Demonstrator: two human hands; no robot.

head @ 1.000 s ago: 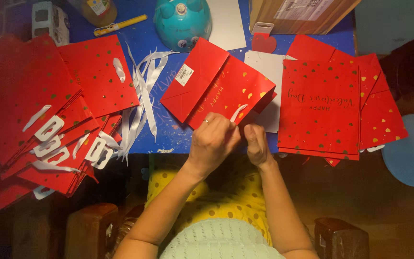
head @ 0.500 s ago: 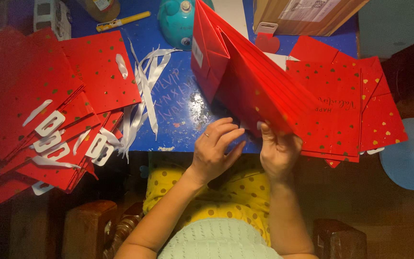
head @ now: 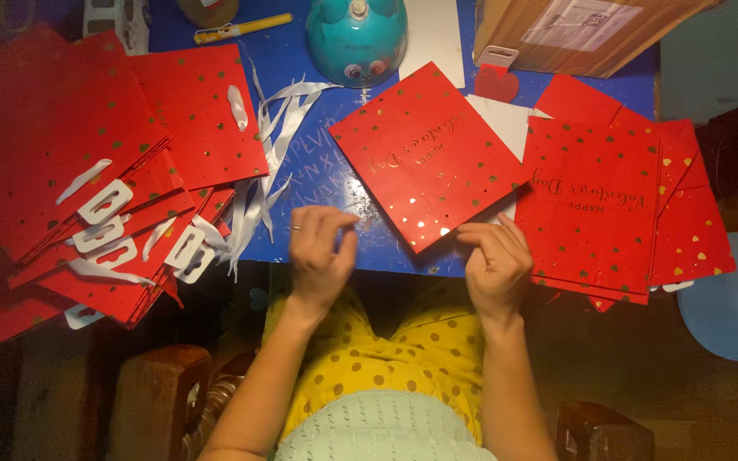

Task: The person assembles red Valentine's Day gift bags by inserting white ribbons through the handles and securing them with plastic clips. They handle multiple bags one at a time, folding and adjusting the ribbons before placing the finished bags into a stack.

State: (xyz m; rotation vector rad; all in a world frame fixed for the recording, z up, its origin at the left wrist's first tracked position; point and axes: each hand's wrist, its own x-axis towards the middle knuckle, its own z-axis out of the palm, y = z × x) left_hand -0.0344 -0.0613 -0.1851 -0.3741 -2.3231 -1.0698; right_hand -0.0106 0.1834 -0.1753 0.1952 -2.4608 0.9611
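Red bag now flat, unheld.

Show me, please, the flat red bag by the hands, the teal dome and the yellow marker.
flat red bag (head: 424, 154), head view, middle of its face.
teal dome (head: 356, 34), head view, its top.
yellow marker (head: 243, 28), head view, mid-barrel.

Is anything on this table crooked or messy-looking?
The red bag lying flat between the hands sits at a slant, unlike the squarer pile of red bags beside the right hand. Loose white ribbons sprawl tangled across the blue table above the left hand.
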